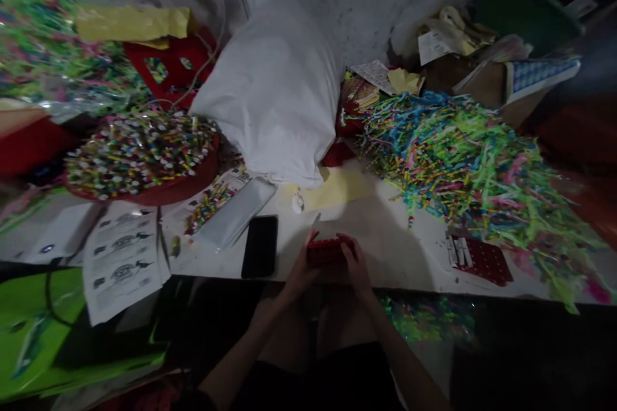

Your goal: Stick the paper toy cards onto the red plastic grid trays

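Both hands are at the near edge of the table, gripping a small red box-like piece [326, 253] between them. My left hand [303, 263] wraps its left end, and a thin pale sliver [317, 219] sticks up by its fingertips. On the other end, my right hand [355, 263] has its thumb and fingers closed. The piece has a toothed-looking upper edge, but the dim light hides its detail. A black phone [260, 246] lies left of the hands. Further right is a red dotted card [486, 263] with several white strips [460, 250] on it.
A large white sack [274, 90] stands behind the hands, on yellow paper [337, 189]. To the right spreads a heap of colourful ribboned sticks [448, 160]. At left are a red basin [159, 194] full of small beaded pieces, a clear tray [236, 215] and printed sheets [123, 257].
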